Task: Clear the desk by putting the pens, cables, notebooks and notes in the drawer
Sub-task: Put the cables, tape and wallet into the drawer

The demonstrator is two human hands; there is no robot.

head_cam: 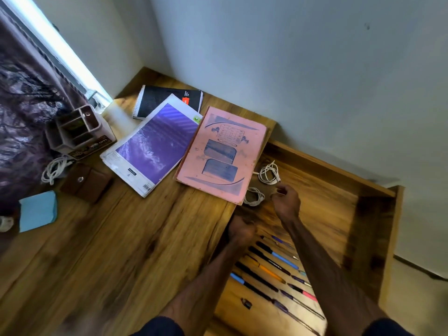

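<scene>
Clearing bench (116, 243) | pink notebook (221, 154) lies just beyond our left hand (240, 229), the nearer one, long axis running away from us | left fingers fisted, right hand (286, 201) curled over drawer (324, 204), we cannot tell any hold

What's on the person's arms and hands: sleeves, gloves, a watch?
Both the left hand and right hand are ungloved, with no watch or rings visible. Forearms are uncovered; the left sleeve and right sleeve are dark navy, seen only at the bottom edge.
</scene>
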